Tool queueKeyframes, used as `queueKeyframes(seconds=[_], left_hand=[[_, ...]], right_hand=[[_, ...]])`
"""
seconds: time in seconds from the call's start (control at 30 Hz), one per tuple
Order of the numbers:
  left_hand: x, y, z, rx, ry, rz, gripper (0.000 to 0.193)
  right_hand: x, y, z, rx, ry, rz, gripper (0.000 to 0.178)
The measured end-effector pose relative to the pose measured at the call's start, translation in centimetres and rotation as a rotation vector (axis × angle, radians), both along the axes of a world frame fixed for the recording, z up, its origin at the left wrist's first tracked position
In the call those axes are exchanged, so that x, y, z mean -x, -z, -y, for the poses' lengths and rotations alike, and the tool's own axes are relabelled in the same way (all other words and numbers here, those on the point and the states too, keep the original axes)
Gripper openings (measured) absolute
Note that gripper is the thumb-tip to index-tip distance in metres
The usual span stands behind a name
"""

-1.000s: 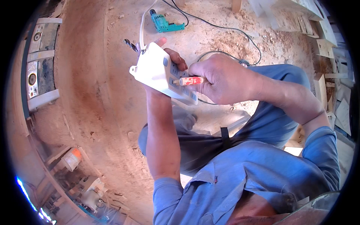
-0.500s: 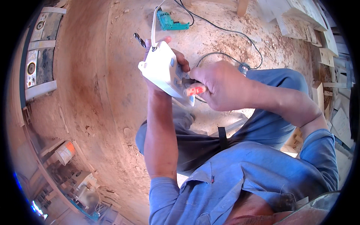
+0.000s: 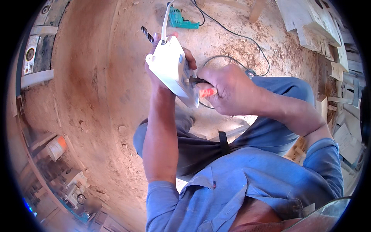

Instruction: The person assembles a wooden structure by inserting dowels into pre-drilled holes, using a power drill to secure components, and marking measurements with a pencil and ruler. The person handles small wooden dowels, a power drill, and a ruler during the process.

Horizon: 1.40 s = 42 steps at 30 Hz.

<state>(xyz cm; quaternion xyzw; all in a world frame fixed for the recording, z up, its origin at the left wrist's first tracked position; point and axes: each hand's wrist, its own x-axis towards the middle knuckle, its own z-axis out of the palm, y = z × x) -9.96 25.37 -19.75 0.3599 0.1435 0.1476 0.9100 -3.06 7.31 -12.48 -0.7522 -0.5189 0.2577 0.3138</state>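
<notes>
My left hand [image 3: 190,58] is closed around a white power strip [image 3: 168,65], held up tilted with its socket face toward the right. Most of that hand is hidden behind the strip. A dark spiral drill bit [image 3: 147,34] juts out beyond the same hand, at the strip's upper left. My right hand [image 3: 234,91] is closed on a dark plug [image 3: 198,80] against the strip's socket face; whether its prongs are inside cannot be seen. A short red and pale piece [image 3: 208,92] shows at the right fingers, its kind unclear.
A teal power drill [image 3: 183,20] lies on the dusty floor beyond my hands, with a black cable [image 3: 239,35] curving right. A white cord [image 3: 166,21] rises from the strip. Boards [image 3: 313,27] are stacked at right. A white and orange bucket [image 3: 57,147] stands at left.
The whole view has shifted slightly. Both hands stay together at the power strip, and the right hand still holds the dark plug against its socket face.
</notes>
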Motion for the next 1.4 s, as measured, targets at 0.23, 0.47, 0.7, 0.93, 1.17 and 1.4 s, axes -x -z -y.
queueKeyframes(seconds=[0.23, 0.47, 0.7, 0.93, 1.17, 1.4], left_hand=[[0.2, -1.4, 0.4, -0.109, -0.075, -0.142, 0.051], [0.1, -1.5, 0.7, 0.182, -0.11, -0.163, 0.052], [0.7, -0.8, 0.6, -0.001, -0.136, -0.148, 0.046], [-0.6, -1.0, -3.0, -0.311, -0.477, -0.607, 0.053], [3.4, -4.7, -5.9, -0.099, -0.762, -0.315, 0.051], [3.9, -6.2, -6.2, -0.096, -0.71, -0.239, 0.047]], right_hand=[[0.3, 0.8, -0.5, -0.16, 0.042, -0.018, 0.015], [-2.2, -0.3, -1.8, -0.035, -0.022, -0.192, 0.013], [0.2, 0.6, -1.9, -0.078, -0.023, -0.067, 0.014], [0.5, 6.5, -4.4, -0.007, 0.119, -0.268, 0.022], [0.0, 21.7, -3.4, 0.527, 0.01, -0.212, 0.03], [7.4, 28.6, -4.6, 0.369, 0.284, -0.297, 0.027]])
